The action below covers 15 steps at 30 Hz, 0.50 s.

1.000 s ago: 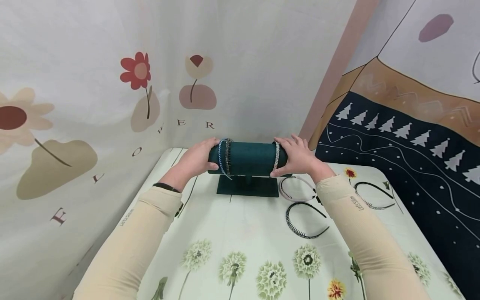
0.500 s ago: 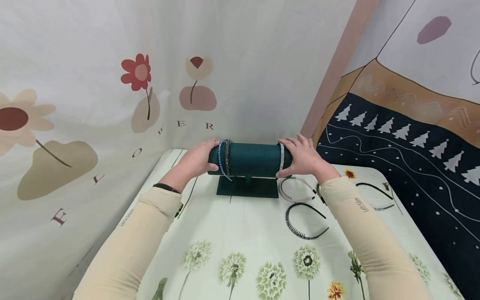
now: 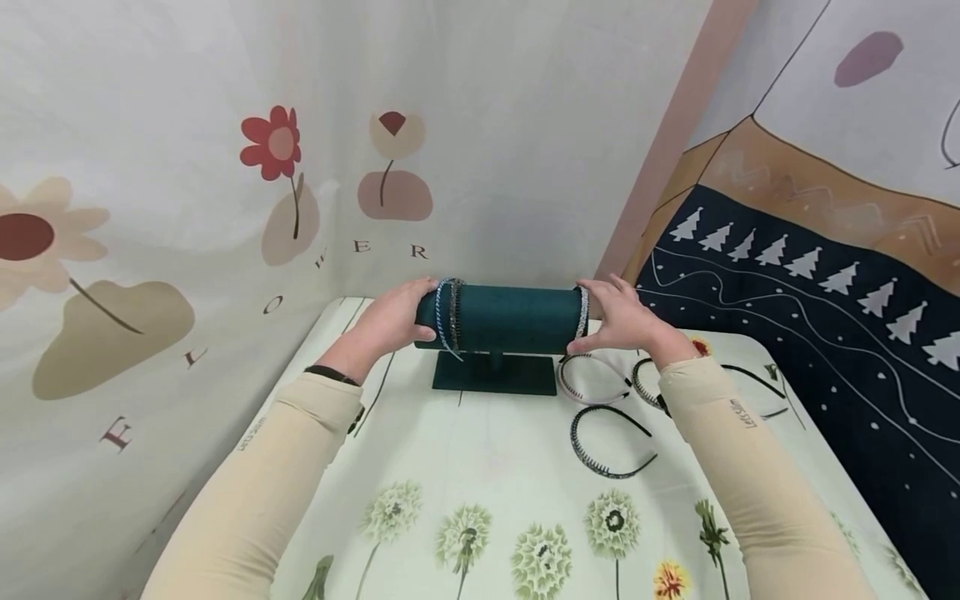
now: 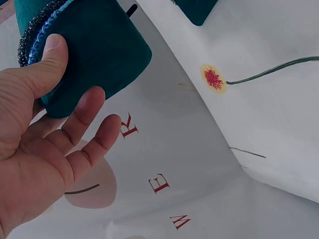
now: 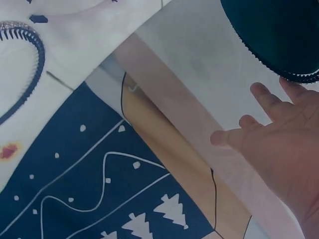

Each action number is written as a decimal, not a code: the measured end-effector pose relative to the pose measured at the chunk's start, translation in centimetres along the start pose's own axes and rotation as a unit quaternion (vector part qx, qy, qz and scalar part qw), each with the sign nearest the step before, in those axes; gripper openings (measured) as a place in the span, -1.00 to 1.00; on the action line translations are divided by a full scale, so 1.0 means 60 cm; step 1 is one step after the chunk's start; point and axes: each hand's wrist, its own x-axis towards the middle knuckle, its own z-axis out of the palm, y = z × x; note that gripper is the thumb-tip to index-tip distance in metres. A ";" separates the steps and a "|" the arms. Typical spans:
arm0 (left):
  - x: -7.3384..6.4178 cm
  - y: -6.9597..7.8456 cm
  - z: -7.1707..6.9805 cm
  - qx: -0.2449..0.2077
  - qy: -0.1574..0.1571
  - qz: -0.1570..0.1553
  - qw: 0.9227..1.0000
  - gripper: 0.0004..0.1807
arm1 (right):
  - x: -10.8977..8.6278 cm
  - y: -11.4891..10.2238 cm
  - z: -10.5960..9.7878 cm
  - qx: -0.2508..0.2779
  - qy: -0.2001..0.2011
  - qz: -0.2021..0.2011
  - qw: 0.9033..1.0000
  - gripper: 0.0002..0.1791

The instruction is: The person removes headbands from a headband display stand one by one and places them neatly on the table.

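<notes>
A dark teal padded display stand (image 3: 517, 321), a horizontal roll on a flat base, stands at the back of the table in the head view. My left hand (image 3: 390, 321) grips its left end, thumb in front. In the left wrist view that thumb presses the roll beside a blue braided headband (image 4: 44, 31) and a dark beaded headband (image 4: 31, 30); two fingers stick out below the roll. At the roll's right end, my right hand (image 3: 624, 317) pinches a silvery headband (image 3: 582, 310) between thumb and fingers. The right wrist view shows my fingertips at its toothed edge; the thumb is hidden there.
On the flower-print tablecloth (image 3: 480, 450), a pale pink headband (image 3: 565, 382) and a black toothed headband (image 3: 576, 442) lie right of the base. Two more, a dark headband (image 3: 636, 382) and a black headband (image 3: 756, 377), are partly behind my right forearm. Fabric walls rise behind.
My right hand has slid the silvery headband rightward along the roll to its right end. My left hand stays on the left end, and the stand has not visibly moved.
</notes>
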 end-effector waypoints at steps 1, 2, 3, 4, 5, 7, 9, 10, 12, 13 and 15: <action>0.000 0.000 -0.001 0.001 0.001 0.000 1.000 -0.01 | 0.002 0.001 0.001 0.013 -0.002 -0.002 1.000 0.36; 0.000 -0.001 -0.002 0.001 0.001 0.000 1.000 -0.01 | 0.003 0.002 0.002 0.027 -0.004 -0.003 1.000 0.36; 0.000 -0.001 -0.002 0.001 0.001 0.001 1.000 -0.01 | 0.004 0.004 0.004 0.044 -0.007 -0.003 0.999 0.37; 0.000 -0.002 -0.003 0.001 0.001 0.000 1.000 -0.01 | 0.006 0.006 0.006 0.060 -0.008 -0.003 0.998 0.38; 0.000 -0.003 -0.003 0.001 0.001 0.001 1.000 -0.01 | 0.007 0.007 0.009 0.078 -0.011 -0.004 0.997 0.39; 0.000 -0.005 -0.002 0.000 0.001 0.000 1.000 -0.01 | 0.011 0.012 0.017 0.119 -0.014 -0.007 0.993 0.40; 0.000 -0.006 -0.002 0.001 0.002 -0.001 1.000 -0.01 | 0.014 0.018 0.025 0.163 -0.016 -0.007 0.987 0.39; 0.000 -0.005 -0.001 0.001 0.003 -0.001 1.000 -0.01 | 0.016 0.020 0.030 0.185 -0.016 -0.010 0.983 0.38; 0.000 -0.004 -0.001 0.002 0.005 0.000 1.000 -0.01 | 0.018 0.025 0.037 0.228 -0.014 -0.010 0.973 0.36; 0.000 -0.003 -0.001 0.003 0.005 0.001 1.000 -0.01 | 0.018 0.027 0.040 0.246 -0.013 -0.009 0.969 0.34; -0.001 0.000 -0.001 0.002 0.005 0.003 1.000 -0.01 | 0.018 0.031 0.046 0.279 -0.009 -0.011 0.960 0.30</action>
